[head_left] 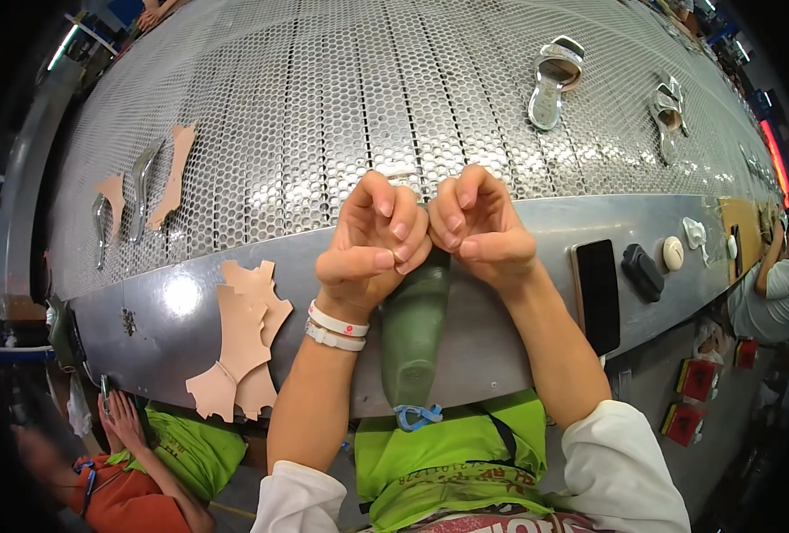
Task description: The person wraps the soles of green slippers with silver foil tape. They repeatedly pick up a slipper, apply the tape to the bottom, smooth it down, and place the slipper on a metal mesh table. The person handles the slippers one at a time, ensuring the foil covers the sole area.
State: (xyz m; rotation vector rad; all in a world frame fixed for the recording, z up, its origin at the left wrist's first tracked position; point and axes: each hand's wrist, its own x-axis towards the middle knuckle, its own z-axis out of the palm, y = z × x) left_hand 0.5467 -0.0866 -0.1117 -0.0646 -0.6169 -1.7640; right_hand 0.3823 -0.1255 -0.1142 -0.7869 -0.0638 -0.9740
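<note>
A dark green shoe last point(416, 329) points away from me over the metal ledge. Its far end is hidden under my hands, and a blue loop point(417, 416) sits at its near end. Above the last, my left hand point(376, 233) has its fingers curled in, with thumb and fingertips close together. My right hand point(481, 226) is bent the same way right beside it, the fingertips of both almost meeting. Whatever they pinch, if anything, is too small or hidden to make out. White bands point(336, 327) circle my left wrist.
Tan cut pieces point(239, 342) lie stacked to the left. A phone point(597, 298), a black case point(643, 273) and a cream round object point(672, 253) are on the right. Sandals point(550, 89) and more tan pieces point(174, 176) rest on the mesh conveyor point(323, 107). A co-worker point(137, 462) sits at left.
</note>
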